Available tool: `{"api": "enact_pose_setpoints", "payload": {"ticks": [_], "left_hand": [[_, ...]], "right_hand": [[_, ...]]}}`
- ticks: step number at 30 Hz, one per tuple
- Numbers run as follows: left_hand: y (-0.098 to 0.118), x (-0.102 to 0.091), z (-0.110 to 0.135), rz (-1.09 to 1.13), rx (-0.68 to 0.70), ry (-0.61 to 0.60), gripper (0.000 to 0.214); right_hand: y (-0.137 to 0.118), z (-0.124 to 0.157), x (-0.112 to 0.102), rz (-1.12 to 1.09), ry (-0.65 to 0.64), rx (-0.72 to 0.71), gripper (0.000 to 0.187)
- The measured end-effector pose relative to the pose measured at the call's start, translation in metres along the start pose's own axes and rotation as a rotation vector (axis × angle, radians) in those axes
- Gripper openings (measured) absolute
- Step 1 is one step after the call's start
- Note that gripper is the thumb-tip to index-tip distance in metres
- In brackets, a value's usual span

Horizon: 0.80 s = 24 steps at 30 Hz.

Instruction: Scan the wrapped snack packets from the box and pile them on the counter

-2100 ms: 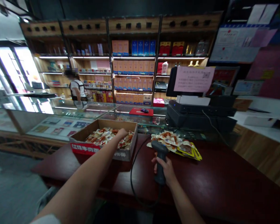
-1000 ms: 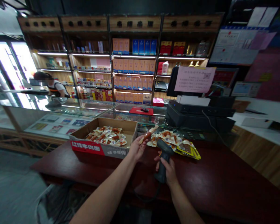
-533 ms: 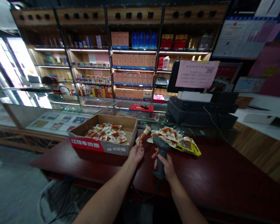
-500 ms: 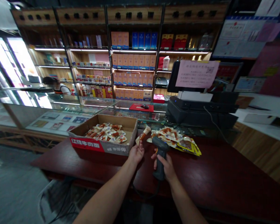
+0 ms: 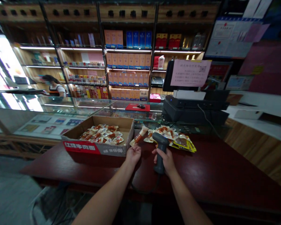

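Observation:
My left hand [image 5: 133, 155] is closed on the near end of a vacuum-packed snack [image 5: 139, 136], a reddish-brown piece in a clear and pale wrapper, held up at a slant. In my right hand [image 5: 168, 160] is a dark grey barcode scanner [image 5: 160, 151], upright, its head tilted towards the left. Just left of my left hand stands an open cardboard box [image 5: 115, 151] with several similar packets [image 5: 100, 135] inside. Behind the scanner lies a pile of such packets [image 5: 165, 129], and yellow-edged packets [image 5: 189, 146] lie at its right end.
The dark red table [image 5: 201, 178] carries all this. Behind it runs a glass counter [image 5: 84, 104] with a mouse [image 5: 140, 106] on a red mat. A monitor with a pink notice [image 5: 189, 73] stands at right. One person [image 5: 57, 89] is behind the counter, far left.
The view has swung slightly right, so the scene sits further left. The snack in my left hand leans over a little more. The scanner has moved slightly right relative to the table.

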<state>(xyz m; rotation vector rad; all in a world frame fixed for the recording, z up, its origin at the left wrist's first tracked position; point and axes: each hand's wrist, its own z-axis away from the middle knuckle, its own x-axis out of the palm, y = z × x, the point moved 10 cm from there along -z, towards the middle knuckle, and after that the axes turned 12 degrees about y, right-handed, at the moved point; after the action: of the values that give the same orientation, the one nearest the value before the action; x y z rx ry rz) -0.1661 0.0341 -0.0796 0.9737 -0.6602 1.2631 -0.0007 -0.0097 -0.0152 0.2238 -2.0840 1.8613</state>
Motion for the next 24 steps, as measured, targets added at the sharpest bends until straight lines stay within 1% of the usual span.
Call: {"api": "enact_pose_setpoints", "payload": {"ticks": [3, 5, 8, 12, 14, 16, 17, 18, 20, 21, 22, 24], "left_hand": [[0.002, 0.003, 0.004, 0.136, -0.015, -0.012, 0.033], [0.006, 0.004, 0.007, 0.15, 0.01, -0.021, 0.033], [0.009, -0.001, 0.013, 0.107, 0.033, -0.015, 0.034], [-0.002, -0.004, 0.015, 0.05, -0.016, 0.0, 0.035], [-0.006, -0.01, 0.011, -0.019, -0.004, 0.077, 0.03], [-0.006, -0.016, 0.006, -0.146, 0.064, 0.176, 0.018], [-0.004, -0.017, 0.004, -0.225, 0.109, 0.204, 0.011], [-0.002, -0.017, 0.002, -0.304, 0.152, 0.205, 0.008], [0.0, -0.012, 0.0, -0.422, 0.216, 0.157, 0.015], [0.001, -0.01, -0.001, -0.446, 0.239, 0.13, 0.019], [0.002, -0.01, -0.002, -0.447, 0.264, 0.111, 0.022], [0.006, -0.009, -0.004, -0.41, 0.312, 0.087, 0.02]], "right_hand": [[-0.002, 0.003, 0.003, 0.0, -0.008, 0.025, 0.039], [-0.005, 0.004, 0.005, -0.009, -0.02, 0.031, 0.039], [-0.009, 0.005, 0.007, -0.012, -0.027, 0.033, 0.039], [-0.008, 0.001, 0.005, -0.012, -0.013, 0.031, 0.041], [-0.004, 0.0, 0.005, -0.011, -0.015, 0.038, 0.042], [0.001, -0.001, 0.004, -0.004, -0.02, 0.043, 0.042], [0.003, -0.002, 0.003, 0.0, -0.021, 0.044, 0.042], [0.005, -0.002, 0.002, 0.004, -0.019, 0.044, 0.041], [0.007, -0.003, -0.003, 0.007, -0.001, 0.042, 0.042], [0.008, -0.003, -0.006, 0.009, 0.012, 0.042, 0.042], [0.007, -0.003, -0.01, 0.015, 0.027, 0.041, 0.043], [0.004, -0.003, -0.015, 0.032, 0.053, 0.035, 0.044]]}}
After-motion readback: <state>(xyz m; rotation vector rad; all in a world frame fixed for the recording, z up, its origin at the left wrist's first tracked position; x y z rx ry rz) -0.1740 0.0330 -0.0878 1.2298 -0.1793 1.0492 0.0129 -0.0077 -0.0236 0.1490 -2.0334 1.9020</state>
